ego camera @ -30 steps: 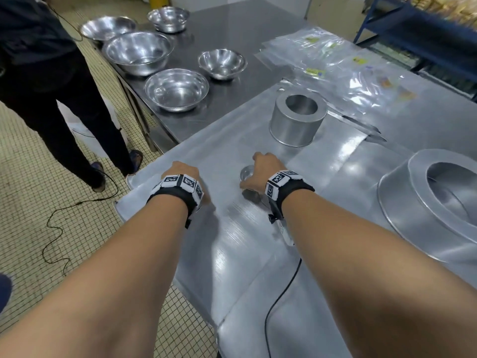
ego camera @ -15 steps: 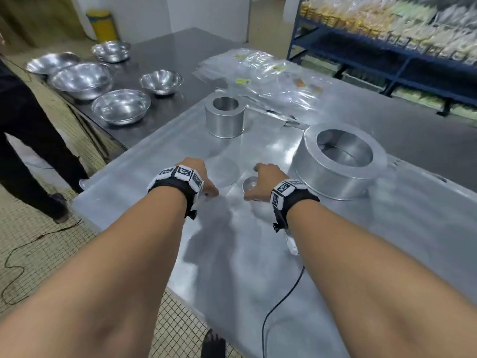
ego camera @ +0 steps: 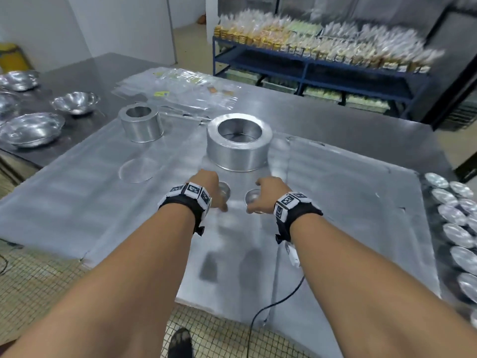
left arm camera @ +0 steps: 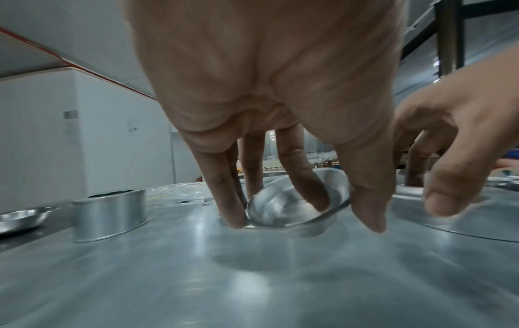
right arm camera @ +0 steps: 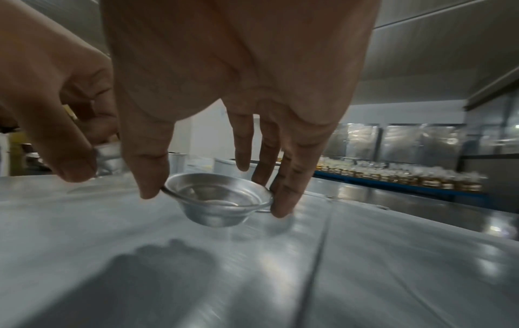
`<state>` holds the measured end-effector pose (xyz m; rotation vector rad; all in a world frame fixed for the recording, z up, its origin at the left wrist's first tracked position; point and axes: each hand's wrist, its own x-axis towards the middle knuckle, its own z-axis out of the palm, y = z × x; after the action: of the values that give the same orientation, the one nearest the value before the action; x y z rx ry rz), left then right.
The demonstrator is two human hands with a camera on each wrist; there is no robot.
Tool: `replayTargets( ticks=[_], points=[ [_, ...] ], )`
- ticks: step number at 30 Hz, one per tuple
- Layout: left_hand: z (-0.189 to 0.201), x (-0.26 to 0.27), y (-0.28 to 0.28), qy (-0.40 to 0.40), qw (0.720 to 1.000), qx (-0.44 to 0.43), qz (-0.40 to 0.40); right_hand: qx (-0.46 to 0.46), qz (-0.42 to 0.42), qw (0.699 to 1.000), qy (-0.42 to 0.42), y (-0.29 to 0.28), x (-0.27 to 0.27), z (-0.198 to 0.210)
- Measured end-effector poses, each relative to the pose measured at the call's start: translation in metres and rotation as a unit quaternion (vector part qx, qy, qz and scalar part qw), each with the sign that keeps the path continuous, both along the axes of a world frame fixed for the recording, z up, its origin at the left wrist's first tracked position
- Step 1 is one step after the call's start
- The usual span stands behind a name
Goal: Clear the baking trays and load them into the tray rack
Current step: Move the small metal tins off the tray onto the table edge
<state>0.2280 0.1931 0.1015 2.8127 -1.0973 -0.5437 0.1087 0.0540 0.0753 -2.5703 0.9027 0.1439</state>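
Note:
Flat metal baking trays (ego camera: 348, 202) cover the table in front of me. My left hand (ego camera: 211, 189) pinches a small metal tart cup (left arm camera: 295, 210) by its rim and holds it tilted, its base touching the tray (left arm camera: 252, 277). My right hand (ego camera: 265, 193) pinches a second small metal cup (right arm camera: 222, 199) between thumb and fingers, lifted just off the tray (right arm camera: 393, 266). The two hands are side by side, each cup (ego camera: 251, 197) partly hidden under the fingers.
A large round metal ring mould (ego camera: 238, 142) stands just beyond my hands, a smaller one (ego camera: 140, 122) to its left. Several small cups (ego camera: 454, 223) line the right edge. Steel bowls (ego camera: 32, 129) sit far left, plastic bags (ego camera: 185, 89) behind, a blue shelf (ego camera: 322, 68) beyond.
The view has swung right and up, bringing the large ring mould and the row of cups into sight. Both hands have moved right across the trays; the left now pinches a cup too.

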Motion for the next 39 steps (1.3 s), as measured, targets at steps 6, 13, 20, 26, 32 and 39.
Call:
replayTargets(
  ticks=[6, 13, 20, 26, 32, 39],
  points=[
    [0.001, -0.08, -0.05, 0.01, 0.997, -0.043, -0.068, -0.001, -0.066, 0.998, 0.004, -0.038, -0.097, 0.004],
    [0.0, -0.155, -0.105, -0.01, 0.986, -0.013, -0.169, -0.003, -0.146, 0.989, 0.018, -0.081, -0.192, 0.0],
    [-0.007, -0.198, -0.159, -0.002, 0.971, 0.005, -0.241, -0.001, -0.193, 0.98, 0.048, -0.122, -0.252, -0.01],
    [-0.02, -0.203, -0.215, 0.008, 0.957, 0.005, -0.291, 0.002, -0.239, 0.969, 0.056, -0.16, -0.273, -0.016],
    [-0.029, -0.199, -0.272, 0.024, 0.944, 0.0, -0.33, -0.017, -0.28, 0.957, 0.07, -0.198, -0.286, -0.016],
    [-0.033, -0.217, -0.334, 0.047, 0.937, -0.025, -0.345, -0.01, -0.311, 0.947, 0.078, -0.252, -0.299, -0.013]
  ],
)
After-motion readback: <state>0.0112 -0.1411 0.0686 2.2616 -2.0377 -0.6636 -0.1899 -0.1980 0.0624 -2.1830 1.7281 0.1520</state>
